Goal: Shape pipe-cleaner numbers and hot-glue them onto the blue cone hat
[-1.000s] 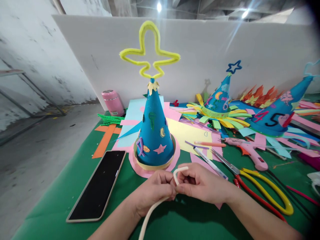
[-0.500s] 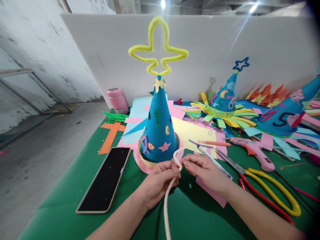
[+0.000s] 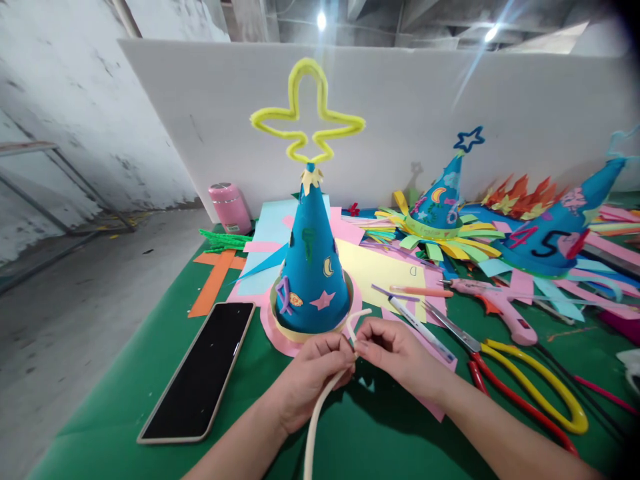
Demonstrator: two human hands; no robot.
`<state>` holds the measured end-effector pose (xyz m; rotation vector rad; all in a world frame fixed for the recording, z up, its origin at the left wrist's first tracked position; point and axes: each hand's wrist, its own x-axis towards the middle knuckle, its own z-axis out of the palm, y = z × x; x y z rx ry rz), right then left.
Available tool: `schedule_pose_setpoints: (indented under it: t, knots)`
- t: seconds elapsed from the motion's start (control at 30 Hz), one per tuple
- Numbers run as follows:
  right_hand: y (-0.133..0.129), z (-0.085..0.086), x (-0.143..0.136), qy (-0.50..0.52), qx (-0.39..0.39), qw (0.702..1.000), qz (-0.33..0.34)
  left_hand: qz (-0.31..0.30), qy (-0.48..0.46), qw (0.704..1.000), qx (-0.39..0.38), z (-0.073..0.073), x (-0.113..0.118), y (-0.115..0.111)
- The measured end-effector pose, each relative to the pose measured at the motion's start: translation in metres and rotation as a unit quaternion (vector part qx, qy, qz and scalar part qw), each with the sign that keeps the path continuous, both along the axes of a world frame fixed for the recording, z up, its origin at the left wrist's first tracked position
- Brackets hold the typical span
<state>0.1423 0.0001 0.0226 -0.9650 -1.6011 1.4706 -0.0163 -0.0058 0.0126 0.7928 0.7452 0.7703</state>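
Note:
Both my hands grip a cream-white pipe cleaner [image 3: 314,427] near its bent upper end. My left hand [image 3: 317,377] is closed round it, and the long tail runs down toward me. At the bend, my right hand [image 3: 393,350] pinches it between thumb and fingertips, close against the left fingers. A short crooked tip sticks up past the fingers. Just beyond stands a blue paper cone hat [image 3: 314,267] with moon and star cutouts and a pink brim. A yellow pipe-cleaner airplane shape [image 3: 309,110] tops the cone.
A phone [image 3: 200,373] lies at the left; behind it are green pipe cleaners [image 3: 225,241] and a pink flask [image 3: 229,208]. Scissors [image 3: 520,380], a marker [image 3: 420,327] and a pink glue gun [image 3: 495,303] lie right. Farther back stand two more blue cone hats [image 3: 440,197].
My right fingers have closed in on the bend and now pinch it, hiding part of it. The whole view has shifted slightly, with things appearing lower and farther left.

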Motion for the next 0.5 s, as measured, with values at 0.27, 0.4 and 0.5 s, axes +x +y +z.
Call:
schedule_pose_setpoints:
  t: [0.27, 0.4, 0.5]
  knots:
    - [-0.0001, -0.0037, -0.0012, -0.023, 0.032, 0.999, -0.014, 0.013, 0.086, 0.993, 0.079, 0.0033, -0.0006, -0.0015]
    - [-0.0007, -0.0056, -0.0014, -0.021, 0.038, 0.999, -0.025, 0.023, 0.12, 0.987, 0.107, 0.0061, 0.0026, -0.0019]
    - [-0.0023, -0.0059, -0.0017, -0.027, 0.051, 0.997, -0.043, 0.045, 0.162, 0.976, 0.136, 0.008, 0.0063, -0.0034]
